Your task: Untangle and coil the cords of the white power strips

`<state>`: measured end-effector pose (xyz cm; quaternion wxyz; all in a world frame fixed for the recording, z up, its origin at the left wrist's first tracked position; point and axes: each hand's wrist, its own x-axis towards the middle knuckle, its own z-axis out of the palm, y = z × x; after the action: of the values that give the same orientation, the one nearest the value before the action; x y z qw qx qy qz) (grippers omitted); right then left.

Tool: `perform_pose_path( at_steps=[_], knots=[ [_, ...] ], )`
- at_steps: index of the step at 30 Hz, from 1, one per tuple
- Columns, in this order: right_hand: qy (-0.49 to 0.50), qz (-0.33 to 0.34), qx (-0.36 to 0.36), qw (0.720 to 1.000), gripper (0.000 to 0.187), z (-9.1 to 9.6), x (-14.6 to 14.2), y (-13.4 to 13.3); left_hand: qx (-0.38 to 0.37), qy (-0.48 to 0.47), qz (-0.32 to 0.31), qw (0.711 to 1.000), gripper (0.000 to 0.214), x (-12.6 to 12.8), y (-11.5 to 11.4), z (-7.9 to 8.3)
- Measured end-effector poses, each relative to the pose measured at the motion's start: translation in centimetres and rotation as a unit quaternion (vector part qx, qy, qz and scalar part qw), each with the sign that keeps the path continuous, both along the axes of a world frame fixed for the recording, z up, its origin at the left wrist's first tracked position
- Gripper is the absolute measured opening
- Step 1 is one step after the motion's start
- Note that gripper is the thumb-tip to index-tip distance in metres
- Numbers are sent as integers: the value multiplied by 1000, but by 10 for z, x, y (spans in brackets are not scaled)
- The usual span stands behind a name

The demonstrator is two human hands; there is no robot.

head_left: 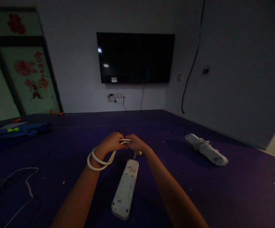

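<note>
Both my hands meet in front of me over the purple surface. My left hand [112,142] is closed round a white power cord [101,162], whose loops hang around my left wrist. My right hand [135,143] grips the same cord right beside it, the fingers of the two hands nearly touching. Just below them a white power strip [125,190] lies with its screwed, scuffed back facing up. A short piece of cord comes out of its far end, near my right wrist. My fingertips are partly hidden behind the hands.
A second white power strip [206,149] lies to the right, its cord wound round it. On the left are a thin white cable [29,186] and folded blue cloth [18,130]. A television [136,58] hangs on the far wall, and a black cable [191,74] dangles at right.
</note>
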<state>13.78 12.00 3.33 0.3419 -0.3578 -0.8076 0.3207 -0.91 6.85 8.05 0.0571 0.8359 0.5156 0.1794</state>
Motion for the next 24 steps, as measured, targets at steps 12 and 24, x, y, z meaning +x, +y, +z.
perform_pose_path(
  at_steps=[12, 24],
  knots=[
    [156, -52, -88, 983, 18, -8, 17, 10, 220, -383, -127, 888, 29, 12, 13, -10],
    [263, -41, -173, 948, 25, -3, 24, 6, -146, -487, -163, 846, 46, -10, 6, -8]
  ],
)
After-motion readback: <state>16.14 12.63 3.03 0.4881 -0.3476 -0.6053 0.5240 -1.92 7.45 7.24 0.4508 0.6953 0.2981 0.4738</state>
